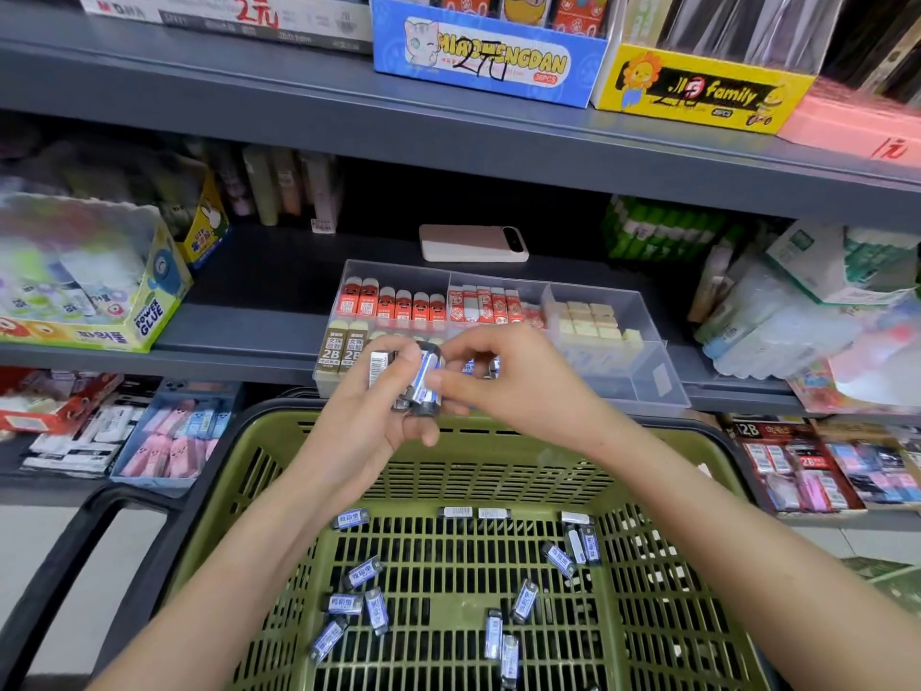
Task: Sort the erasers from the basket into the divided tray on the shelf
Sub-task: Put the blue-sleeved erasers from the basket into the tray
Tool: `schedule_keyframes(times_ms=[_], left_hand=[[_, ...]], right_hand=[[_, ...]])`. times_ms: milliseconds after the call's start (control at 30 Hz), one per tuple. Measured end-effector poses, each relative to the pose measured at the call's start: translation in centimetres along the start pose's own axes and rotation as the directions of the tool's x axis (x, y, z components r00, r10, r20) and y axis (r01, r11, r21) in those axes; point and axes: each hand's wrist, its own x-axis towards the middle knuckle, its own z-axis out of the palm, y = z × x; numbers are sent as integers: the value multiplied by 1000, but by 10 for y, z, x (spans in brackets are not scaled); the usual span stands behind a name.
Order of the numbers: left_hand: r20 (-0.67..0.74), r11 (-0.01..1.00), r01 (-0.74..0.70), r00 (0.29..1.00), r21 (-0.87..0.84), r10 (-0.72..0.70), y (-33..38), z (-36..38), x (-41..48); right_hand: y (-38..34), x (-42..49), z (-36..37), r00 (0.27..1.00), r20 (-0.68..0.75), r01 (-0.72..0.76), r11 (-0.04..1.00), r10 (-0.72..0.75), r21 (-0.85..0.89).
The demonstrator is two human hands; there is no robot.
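Grey shop shelving (pixel 259 291) forms the background. Left of frame: a yellow carton (pixel 149 316) printed "POWER GLUE". Upper centre: a blue carton (pixel 488 57) marked "MIAOMENGDAN", "36PCS". Upper right: a yellow box (pixel 697 92) reading "family".

Centre, on the middle shelf: the clear divided tray (pixel 658 376) holds red-sleeved erasers (pixel 393 304), brown sleeves (pixel 339 349) marked "2B", and cream blocks (pixel 593 321).

Before the tray, the left hand (pixel 369 421) has its fingers curled round a bundle of blue-and-white erasers (pixel 423 381). The right hand (pixel 518 386) pinches one of them.

Lower centre: loose erasers (pixel 364 573) of the same kind lie scattered in the green basket (pixel 279 441).
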Motion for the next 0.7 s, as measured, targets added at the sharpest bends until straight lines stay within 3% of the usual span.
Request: schedule_keyframes(times_ms=[200, 333, 467, 567, 700], left_hand=[[-30, 995, 20, 999, -99, -23, 0, -1, 3], [0, 987, 25, 1000, -157, -25, 1, 2, 4], [-8, 991, 38, 999, -132, -39, -1, 1, 3], [-15, 998, 19, 1000, -67, -20, 0, 0, 3], [3, 1000, 4, 1000, -4, -4, -1, 0, 1]], right_hand=[[4, 1, -11, 990, 22, -144, 966, 143, 213], [9, 0, -19, 981, 28, -185, 867, 194, 462], [30, 8, -34, 933, -156, -187, 806, 325, 561], [52, 15, -36, 874, -327, -261, 915, 360, 309], [69, 14, -21, 878, -379, -343, 937, 291, -74]])
